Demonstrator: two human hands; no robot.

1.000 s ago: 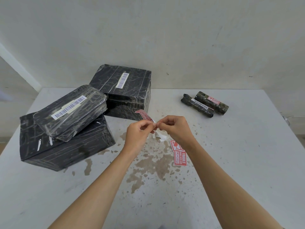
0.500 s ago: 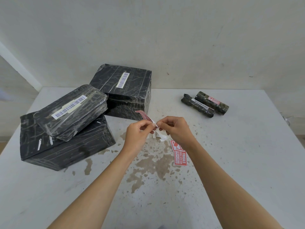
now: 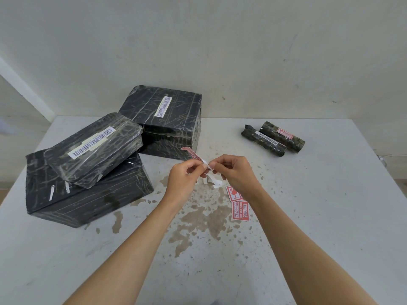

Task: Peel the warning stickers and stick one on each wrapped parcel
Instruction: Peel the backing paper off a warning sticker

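Observation:
Above the table's middle, my left hand (image 3: 184, 177) and my right hand (image 3: 234, 172) pinch one red-and-white warning sticker (image 3: 193, 154) between their fingertips; its free end curls up to the left. Two more red FRAGILE stickers (image 3: 240, 209) lie on the table under my right wrist. White backing scraps (image 3: 213, 181) lie below my fingers. Three black wrapped parcels stand at the left: a large one (image 3: 92, 199), a smaller one (image 3: 94, 148) on top of it, and a box (image 3: 167, 119) behind. At the back right lie two wrapped rolls (image 3: 263, 140); the farther roll (image 3: 283, 137) carries a red sticker.
The white table (image 3: 330, 216) is stained with brown patches around the middle. A plain wall rises behind its far edge. The table's right half holds only the two rolls.
Both hands hold almost the same pose; the fingertips have worked slightly at the sticker's end, and the sticker's curled end stays up to the left.

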